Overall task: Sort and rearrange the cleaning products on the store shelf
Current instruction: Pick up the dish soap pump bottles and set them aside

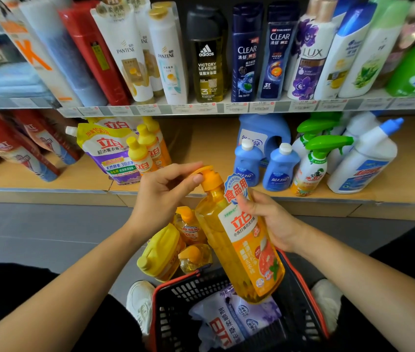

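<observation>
**Where things are**

I hold the pump bottle (242, 240) over the basket (173, 301), left grip (160, 191) at its top, right grip (269, 219) on its side. A pouch (231, 318) lies in the basket. More bottles (160, 255) are on the floor (49, 237), between basket and lower shelf (201, 148).

I am wearing the one camera on my head, and it is looking forward and down over my own arms. The wide lens is bending the straight lines near the frame edges. The upper shelf (201, 107) is filling the top of the frame and the lower shelf (89, 174) is crossing the middle, both near. My left hand (165, 191) and right hand (275, 222) are holding the orange bottle (242, 245) at the centre, very close under the lens. The basket (183, 295) is sitting at the bottom centre, directly below.
</observation>
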Demonstrator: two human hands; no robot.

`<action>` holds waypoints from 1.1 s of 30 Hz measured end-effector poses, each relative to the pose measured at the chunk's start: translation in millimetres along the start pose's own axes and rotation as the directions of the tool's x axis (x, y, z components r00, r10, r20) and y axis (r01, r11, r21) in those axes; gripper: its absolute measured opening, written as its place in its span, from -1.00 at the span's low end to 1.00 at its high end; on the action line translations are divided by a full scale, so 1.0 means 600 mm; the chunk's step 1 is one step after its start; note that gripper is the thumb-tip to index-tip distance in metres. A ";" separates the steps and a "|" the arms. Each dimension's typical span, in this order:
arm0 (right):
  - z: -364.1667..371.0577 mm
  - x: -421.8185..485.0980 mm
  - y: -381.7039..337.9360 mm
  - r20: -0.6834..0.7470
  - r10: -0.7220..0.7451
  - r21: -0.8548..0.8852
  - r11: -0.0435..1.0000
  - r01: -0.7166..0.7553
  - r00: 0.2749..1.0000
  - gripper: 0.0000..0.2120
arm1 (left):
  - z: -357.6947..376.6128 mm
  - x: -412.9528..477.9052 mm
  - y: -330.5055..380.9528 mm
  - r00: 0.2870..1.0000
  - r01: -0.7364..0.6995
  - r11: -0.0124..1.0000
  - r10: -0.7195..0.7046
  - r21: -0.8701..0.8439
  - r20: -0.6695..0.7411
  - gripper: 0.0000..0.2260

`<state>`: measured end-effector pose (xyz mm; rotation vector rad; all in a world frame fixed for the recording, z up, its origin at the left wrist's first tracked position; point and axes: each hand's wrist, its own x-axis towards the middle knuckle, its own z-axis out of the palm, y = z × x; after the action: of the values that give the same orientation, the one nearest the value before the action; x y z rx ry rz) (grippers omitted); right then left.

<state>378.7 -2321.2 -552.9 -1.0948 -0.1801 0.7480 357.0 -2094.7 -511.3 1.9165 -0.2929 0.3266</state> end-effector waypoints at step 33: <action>-0.018 -0.001 -0.039 -0.325 -0.221 -0.106 0.975 0.197 0.920 -0.51 | 0.062 -0.050 -0.055 0.812 0.469 0.881 -0.404 -0.058 0.420 -0.35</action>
<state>394.1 -2335.3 -537.8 -1.2323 -0.0325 0.3577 343.7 -2116.6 -563.6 1.8141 -0.1253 -0.3957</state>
